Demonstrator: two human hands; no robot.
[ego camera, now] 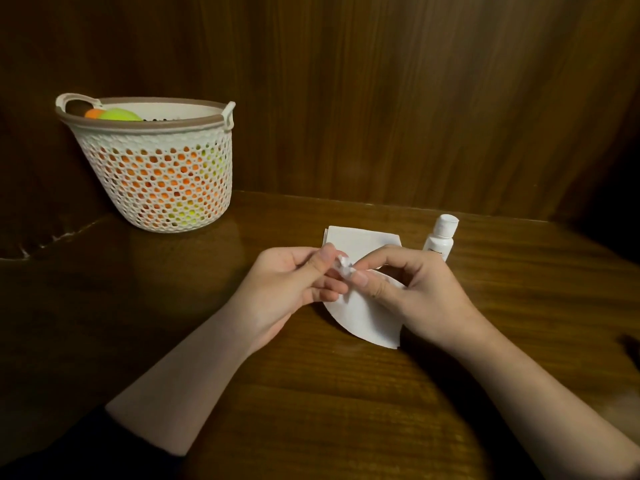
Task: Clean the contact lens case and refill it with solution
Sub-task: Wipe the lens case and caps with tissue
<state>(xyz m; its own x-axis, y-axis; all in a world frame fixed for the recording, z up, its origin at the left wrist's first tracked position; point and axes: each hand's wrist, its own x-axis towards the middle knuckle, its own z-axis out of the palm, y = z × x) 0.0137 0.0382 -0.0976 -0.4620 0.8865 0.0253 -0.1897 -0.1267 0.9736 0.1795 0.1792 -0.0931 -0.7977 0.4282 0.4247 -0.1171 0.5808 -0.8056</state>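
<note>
White tissue (363,313) is pinched by both hands, left (291,285) and right (415,289), above the wooden desk (311,393); a small pale thing (343,266), perhaps the lens case, is held between the fingertips. The solution bottle (440,239) stands just behind, a basket (156,168) far left.

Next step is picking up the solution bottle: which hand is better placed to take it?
Right. The right hand sits just in front of the upright white bottle, while the left hand lies farther away, across the tissue. Both currently pinch a small crumpled white piece.
</note>
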